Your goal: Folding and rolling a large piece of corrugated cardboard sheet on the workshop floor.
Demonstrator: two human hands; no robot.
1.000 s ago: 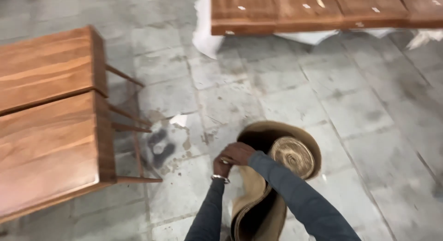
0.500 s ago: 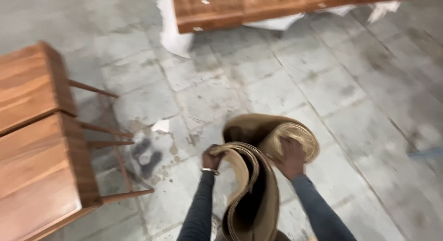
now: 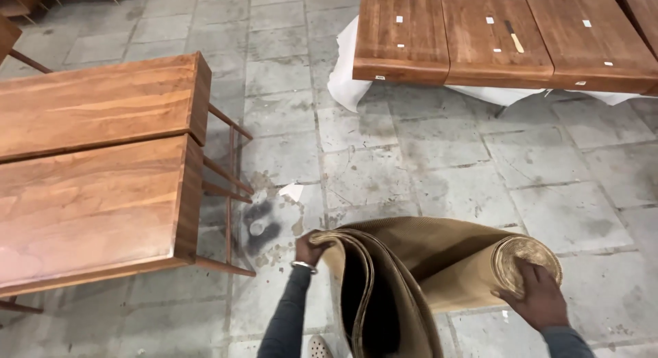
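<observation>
Right hand shifted onto roll end

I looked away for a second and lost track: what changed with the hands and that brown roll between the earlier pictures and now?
The right hand moved from beside the left hand out to the coiled end of the tan corrugated cardboard roll and now rests there. The hands spread apart, and the loose sheet now stands in wider loops. The left hand's grip on the sheet's edge stayed, as did the wooden tables and the grey stone floor.
</observation>
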